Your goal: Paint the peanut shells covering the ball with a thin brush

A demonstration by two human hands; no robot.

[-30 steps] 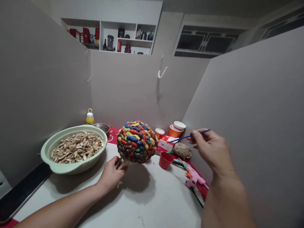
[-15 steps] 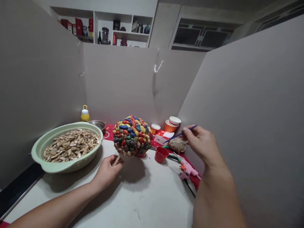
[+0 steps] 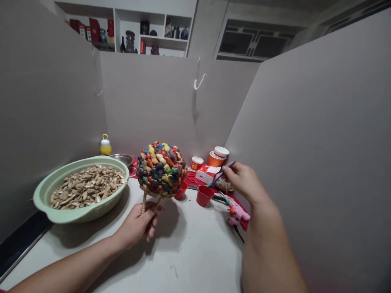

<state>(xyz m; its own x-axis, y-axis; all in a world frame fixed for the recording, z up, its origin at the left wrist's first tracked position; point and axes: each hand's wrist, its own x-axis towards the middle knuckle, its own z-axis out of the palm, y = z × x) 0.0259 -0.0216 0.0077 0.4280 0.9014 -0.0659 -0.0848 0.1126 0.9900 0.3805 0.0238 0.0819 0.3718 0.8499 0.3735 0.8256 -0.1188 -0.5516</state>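
at the left i have a pale green colander point(image 3: 76, 216) heaped with brown shells point(image 3: 91, 186). near the middle, my left hand point(image 3: 142, 223) has its fingers closed around the legs point(image 3: 143, 203) of a multicoloured shell-covered ball point(image 3: 161, 170), held above the white tabletop point(image 3: 195, 252). two small red cups point(image 3: 204, 199) stand right of it. farther right, my right hand point(image 3: 246, 185) pinches a thin blue brush point(image 3: 217, 179), its tip slanting down leftward; a pink glue gun point(image 3: 238, 213) lies below.
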